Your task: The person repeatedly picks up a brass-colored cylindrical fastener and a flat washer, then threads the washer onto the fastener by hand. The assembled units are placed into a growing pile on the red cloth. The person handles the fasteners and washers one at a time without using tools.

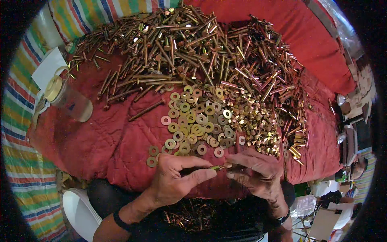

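A red quilted cloth (100, 141) covered the work surface, and a striped sheet (24, 169) showed under it along the left edge. The far half of the cloth carried a very big heap of long brass-coloured bolts (193, 44), which spread from the far left corner to the right edge. Nearer to the person, in the middle, lay a pile of flat washers (193, 121), and just beside it on the right a pile of small nuts (258, 125). A clear plastic jar (66, 99) with a pale lid lay on its side near the left edge, well apart from the hands. At the near edge the left hand (177, 177) pinched a single bolt (215, 167) between thumb and forefinger, holding it almost level. The right hand (254, 171) met it from the other side, its fingertips closed on the end of the same bolt. A few loose washers lay just beyond the left hand's knuckles. Below the cloth's edge a dark container (193, 218) held more bolts.
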A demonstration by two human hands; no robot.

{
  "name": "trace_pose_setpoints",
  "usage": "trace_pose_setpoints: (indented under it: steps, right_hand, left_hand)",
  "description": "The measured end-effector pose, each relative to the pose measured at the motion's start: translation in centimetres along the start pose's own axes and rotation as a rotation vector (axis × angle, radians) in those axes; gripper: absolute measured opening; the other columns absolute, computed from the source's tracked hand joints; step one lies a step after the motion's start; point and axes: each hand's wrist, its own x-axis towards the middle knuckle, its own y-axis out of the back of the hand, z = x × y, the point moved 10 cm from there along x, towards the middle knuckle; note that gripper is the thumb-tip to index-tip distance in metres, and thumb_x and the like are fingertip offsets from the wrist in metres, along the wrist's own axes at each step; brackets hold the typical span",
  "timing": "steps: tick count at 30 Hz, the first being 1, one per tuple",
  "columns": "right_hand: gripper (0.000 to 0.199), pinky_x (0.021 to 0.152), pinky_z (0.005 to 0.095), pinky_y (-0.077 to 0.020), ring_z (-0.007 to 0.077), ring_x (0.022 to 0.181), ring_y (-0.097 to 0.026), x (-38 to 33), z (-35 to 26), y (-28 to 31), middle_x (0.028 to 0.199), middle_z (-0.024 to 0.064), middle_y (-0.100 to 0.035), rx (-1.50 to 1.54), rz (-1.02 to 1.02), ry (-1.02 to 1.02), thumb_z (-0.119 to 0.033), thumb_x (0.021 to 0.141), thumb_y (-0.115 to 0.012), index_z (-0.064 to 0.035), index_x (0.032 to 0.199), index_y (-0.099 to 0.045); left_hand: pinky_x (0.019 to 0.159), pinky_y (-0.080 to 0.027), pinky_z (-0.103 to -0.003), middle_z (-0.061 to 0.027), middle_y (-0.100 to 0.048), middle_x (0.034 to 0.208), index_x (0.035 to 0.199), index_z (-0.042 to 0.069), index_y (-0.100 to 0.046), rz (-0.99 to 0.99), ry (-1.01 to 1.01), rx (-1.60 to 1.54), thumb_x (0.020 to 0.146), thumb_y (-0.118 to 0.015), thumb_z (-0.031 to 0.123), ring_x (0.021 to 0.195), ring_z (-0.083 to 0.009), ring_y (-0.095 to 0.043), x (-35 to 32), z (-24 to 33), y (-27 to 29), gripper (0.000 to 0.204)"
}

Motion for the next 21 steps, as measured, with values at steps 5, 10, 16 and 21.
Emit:
trace_pose_setpoints:
  steps: [5,10,16,21]
  right_hand:
    - [0.014,0.062,0.0301,-0.0516,0.0159,0.072,-0.068,-1.0,0.4,-0.7,0.083,0.0053,-0.071,-0.201,-0.005,0.044,-0.011,0.089,-0.08,-0.0005,0.095,-0.073]
    - [0.028,0.057,0.0324,-0.0468,0.0164,0.064,-0.062,-2.1,4.2,0.0,0.075,0.0037,-0.064,0.223,0.061,-0.42,-0.026,0.089,-0.081,0.0002,0.089,-0.07]
    - [0.031,0.061,0.0296,-0.0497,0.017,0.071,-0.067,-0.1,0.0,0.9,0.082,0.0052,-0.072,-0.055,0.051,0.011,-0.017,0.079,-0.087,-0.0018,0.103,-0.074]
    - [0.028,0.07,0.0324,-0.0564,0.0214,0.083,-0.073,-0.9,-0.9,-0.3,0.093,0.007,-0.074,-0.291,-0.061,0.146,-0.015,0.085,-0.084,-0.008,0.11,-0.074]
  left_hand:
    - [0.067,-0.052,-0.026,-0.0084,-0.077,0.084,0.098,-0.003,-0.078,-0.097,0.101,0.025,0.091,-0.079,0.013,0.075,-0.0082,-0.067,-0.2,-0.6,-1.0,0.017]
    - [0.067,-0.051,-0.025,-0.0077,-0.077,0.084,0.099,-0.002,-0.078,-0.083,0.053,-0.027,0.091,-0.079,0.012,0.076,-0.007,-0.066,0.1,-0.4,-1.3,0.017]
    - [0.067,-0.051,-0.025,-0.0049,-0.077,0.084,0.101,-0.002,-0.079,-0.061,0.091,-0.068,0.091,-0.078,0.013,0.075,-0.0066,-0.065,0.1,-1.0,-0.8,0.017]
    - [0.067,-0.051,-0.025,-0.0046,-0.076,0.084,0.101,-0.002,-0.079,-0.145,0.223,-0.118,0.091,-0.078,0.012,0.075,-0.0065,-0.064,-0.4,-1.8,-1.6,0.017]
